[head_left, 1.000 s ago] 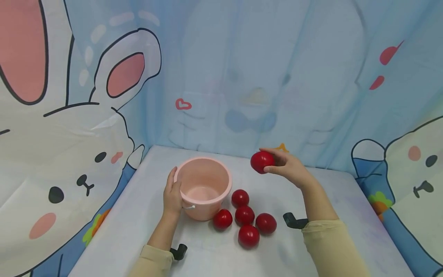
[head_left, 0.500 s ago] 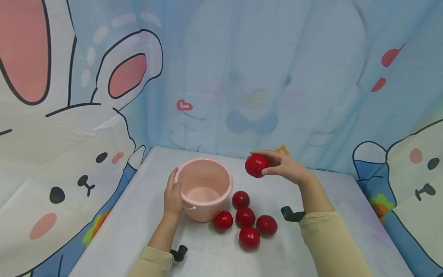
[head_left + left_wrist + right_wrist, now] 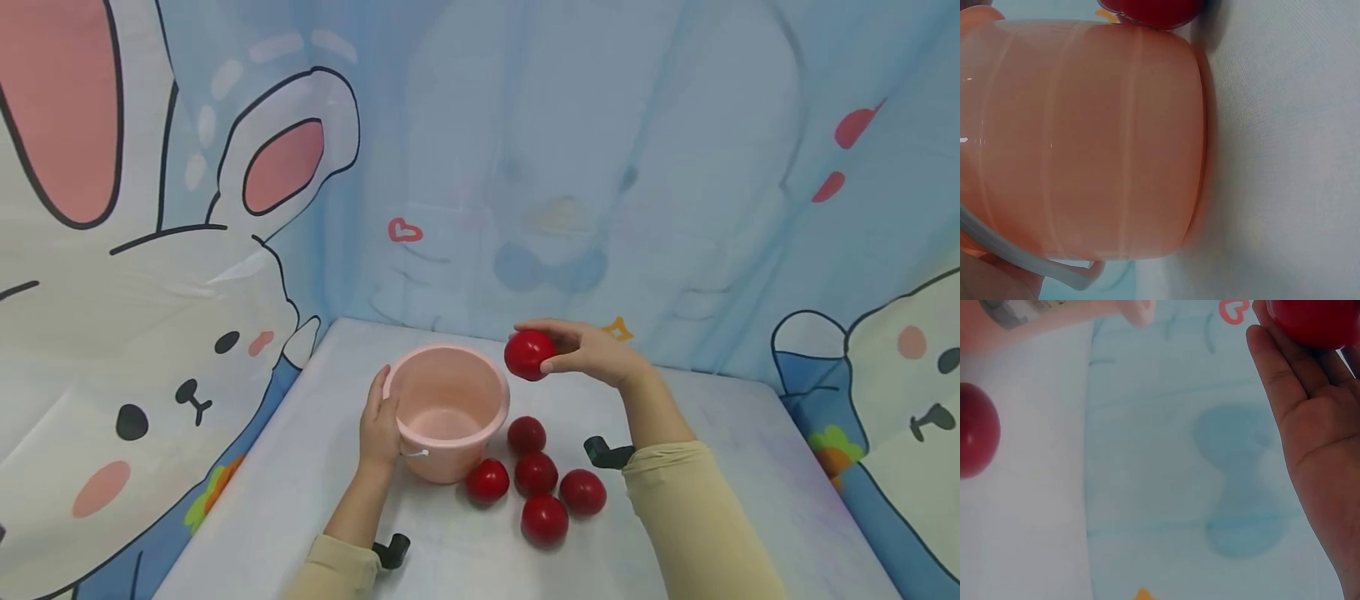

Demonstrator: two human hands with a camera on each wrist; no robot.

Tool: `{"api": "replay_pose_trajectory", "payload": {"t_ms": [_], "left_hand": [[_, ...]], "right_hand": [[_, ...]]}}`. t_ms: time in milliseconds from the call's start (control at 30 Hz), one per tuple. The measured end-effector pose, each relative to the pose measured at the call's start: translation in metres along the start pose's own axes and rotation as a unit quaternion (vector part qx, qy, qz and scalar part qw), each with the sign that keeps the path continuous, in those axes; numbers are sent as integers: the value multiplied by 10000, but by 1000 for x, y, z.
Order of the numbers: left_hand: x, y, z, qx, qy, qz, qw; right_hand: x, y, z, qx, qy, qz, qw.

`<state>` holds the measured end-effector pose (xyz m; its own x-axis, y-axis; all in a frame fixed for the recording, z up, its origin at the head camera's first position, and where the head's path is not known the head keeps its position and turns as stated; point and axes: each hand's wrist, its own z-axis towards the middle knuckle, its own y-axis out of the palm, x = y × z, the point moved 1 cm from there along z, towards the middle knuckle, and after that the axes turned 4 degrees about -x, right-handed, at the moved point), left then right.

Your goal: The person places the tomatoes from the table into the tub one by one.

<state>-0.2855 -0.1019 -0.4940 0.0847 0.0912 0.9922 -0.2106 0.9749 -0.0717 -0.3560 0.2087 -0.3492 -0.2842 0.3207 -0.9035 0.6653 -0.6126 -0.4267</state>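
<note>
We pinch a red ball (image 3: 528,355) aloft, just past the bucket's right rim.
Our right hand (image 3: 592,354) grips it with thumb and fingers; our left hand (image 3: 381,432) spreads against the pink bucket (image 3: 448,462). Five more red balls (image 3: 536,476) crowd the bench (image 3: 450,554) before its right side; a patterned curtain (image 3: 555,150) hangs behind.

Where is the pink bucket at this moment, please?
In the head view, the pink bucket stands on the white table, just left of the loose red balls, with the left hand on its left side.
</note>
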Motion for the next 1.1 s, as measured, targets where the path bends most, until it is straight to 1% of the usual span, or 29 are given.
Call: {"api": "replay_pose_trajectory", "payload": {"t_ms": [167, 233, 333, 400, 500, 733, 967, 1100], "left_hand": [[-1, -2, -1, -9, 59, -5, 10000], [-1, -2, -1, 34, 70, 2, 10000], [-2, -1, 0, 92, 42, -31, 9999], [-2, 0, 0, 97, 10, -33, 9999], [-3, 1, 0, 67, 4, -40, 10000], [-2, 0, 0, 26, 5, -29, 10000], [0, 0, 1, 93, 18, -38, 9999], [0, 2, 2, 51, -31, -77, 10000]], "right_hand": [[0, 8, 13, -48, 6, 13, 10000], [-2, 13, 20, -110, -10, -16, 9999], [-5, 19, 30, -222, -88, 22, 9997], [-5, 23, 34, -310, -171, 95, 9993], [-4, 26, 39, -346, -180, 132, 9991], [-2, 34, 53, -307, 17, -206, 9993], [-6, 45, 79, -480, 103, -431, 9979], [-10, 50, 88, -550, 171, -515, 9970]]}}
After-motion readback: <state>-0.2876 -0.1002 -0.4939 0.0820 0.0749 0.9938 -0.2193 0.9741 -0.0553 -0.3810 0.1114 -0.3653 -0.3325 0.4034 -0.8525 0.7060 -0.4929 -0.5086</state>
